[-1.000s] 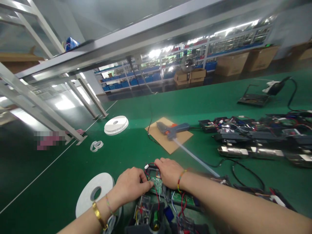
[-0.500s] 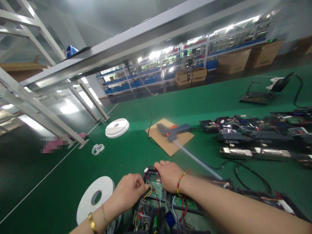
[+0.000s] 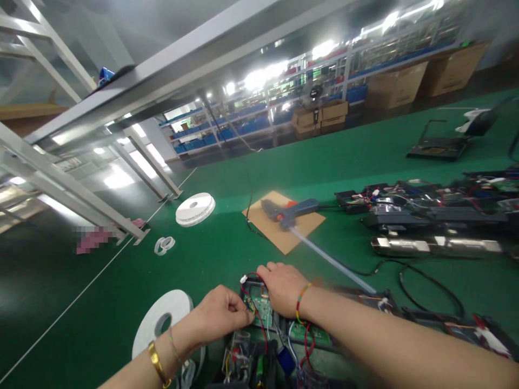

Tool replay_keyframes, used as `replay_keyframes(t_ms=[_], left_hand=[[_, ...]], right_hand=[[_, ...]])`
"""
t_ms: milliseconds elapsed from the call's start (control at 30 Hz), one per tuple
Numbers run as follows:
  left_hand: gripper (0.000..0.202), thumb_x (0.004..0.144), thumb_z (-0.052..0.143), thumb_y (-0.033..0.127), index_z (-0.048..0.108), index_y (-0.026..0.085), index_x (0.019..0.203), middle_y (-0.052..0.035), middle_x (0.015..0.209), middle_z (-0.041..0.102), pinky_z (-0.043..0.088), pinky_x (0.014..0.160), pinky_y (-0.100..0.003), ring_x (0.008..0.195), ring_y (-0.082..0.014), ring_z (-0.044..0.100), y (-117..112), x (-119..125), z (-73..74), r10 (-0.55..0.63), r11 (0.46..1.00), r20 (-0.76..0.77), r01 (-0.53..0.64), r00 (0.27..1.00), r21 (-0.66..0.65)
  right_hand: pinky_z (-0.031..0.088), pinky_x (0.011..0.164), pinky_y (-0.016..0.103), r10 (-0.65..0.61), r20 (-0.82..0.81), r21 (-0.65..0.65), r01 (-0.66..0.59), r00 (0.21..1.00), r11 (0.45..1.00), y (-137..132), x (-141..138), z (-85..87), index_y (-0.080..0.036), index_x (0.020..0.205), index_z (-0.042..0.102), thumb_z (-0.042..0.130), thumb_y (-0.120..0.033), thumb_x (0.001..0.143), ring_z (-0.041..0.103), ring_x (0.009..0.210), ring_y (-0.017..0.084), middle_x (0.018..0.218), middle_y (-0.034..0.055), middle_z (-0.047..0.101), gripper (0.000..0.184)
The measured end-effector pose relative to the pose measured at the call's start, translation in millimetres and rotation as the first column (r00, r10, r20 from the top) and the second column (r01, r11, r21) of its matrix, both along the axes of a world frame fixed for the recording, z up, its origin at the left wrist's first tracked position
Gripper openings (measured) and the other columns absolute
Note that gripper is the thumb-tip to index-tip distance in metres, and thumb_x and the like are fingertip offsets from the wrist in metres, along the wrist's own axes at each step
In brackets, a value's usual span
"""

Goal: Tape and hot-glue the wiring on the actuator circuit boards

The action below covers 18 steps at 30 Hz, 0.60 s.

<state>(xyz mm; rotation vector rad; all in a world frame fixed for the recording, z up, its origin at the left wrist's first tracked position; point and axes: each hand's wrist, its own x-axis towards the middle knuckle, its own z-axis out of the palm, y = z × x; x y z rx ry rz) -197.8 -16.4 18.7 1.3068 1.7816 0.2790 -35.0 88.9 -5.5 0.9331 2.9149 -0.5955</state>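
A green circuit board (image 3: 261, 310) with red, black and yellow wires lies in a black housing at the near edge of the green bench. My left hand (image 3: 221, 314) pinches the wires at the board's left side with closed fingers. My right hand (image 3: 283, 286) lies over the board's far right corner, fingers curled down on the housing. Below the board sit more parts: a clear component (image 3: 237, 354) and a blue one (image 3: 284, 360).
A large white tape roll (image 3: 162, 320) lies left of my left hand. Farther off are a glue gun (image 3: 288, 211) on cardboard (image 3: 284, 237), a white reel (image 3: 195, 208), small tape rings (image 3: 163, 244), and several dark assemblies (image 3: 421, 216) with a metal cylinder (image 3: 433, 246) at right.
My hands stay at the board; the left fingers have shifted slightly along the wires. The camera has drifted a little, so the scene sits slightly differently in view.
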Motion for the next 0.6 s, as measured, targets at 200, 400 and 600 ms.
replay_keyframes(t_ms=[200, 400, 600], left_hand=[[0.039, 0.057, 0.056, 0.053, 0.060, 0.015, 0.066, -0.0002, 0.062, 0.051, 0.030, 0.059, -0.027, 0.061, -0.0130, 0.038, -2, 7, -7.5, 0.115, 0.993, 0.054, -0.115, 0.992, -0.008], [0.030, 0.062, 0.056, 0.046, 0.061, 0.017, 0.064, 0.0026, 0.056, 0.046, 0.025, 0.055, -0.028, 0.057, -0.0122, 0.035, -4, -1, -15.0, 0.103, 0.994, -0.076, -0.101, 0.992, 0.033], [0.030, 0.071, 0.060, 0.047, 0.069, 0.019, 0.070, 0.0008, 0.061, 0.051, 0.025, 0.058, -0.030, 0.060, -0.0149, 0.041, -6, 2, 13.2, 0.033, 0.992, -0.245, -0.003, 0.969, 0.125]], right_hand=[[0.054, 0.084, 0.045, 0.002, 0.004, -0.006, -0.002, 1.000, 1.000, -1, 1, 2.1, -0.017, 0.116, 0.060, 0.059, -0.020, 0.086, 0.065, 0.106, 0.034, 0.111, 0.0154, 0.066, 0.030], [0.054, 0.083, 0.047, 0.002, -0.006, -0.008, -0.003, 1.000, 1.000, -1, 1, 1.6, -0.017, 0.115, 0.061, 0.060, -0.018, 0.084, 0.065, 0.106, 0.036, 0.111, 0.0164, 0.065, 0.031], [0.052, 0.078, 0.043, 0.005, -0.036, -0.012, -0.005, 0.999, 1.000, 1, 2, -2.4, -0.020, 0.114, 0.060, 0.059, -0.018, 0.084, 0.067, 0.101, 0.035, 0.107, 0.0144, 0.066, 0.030]])
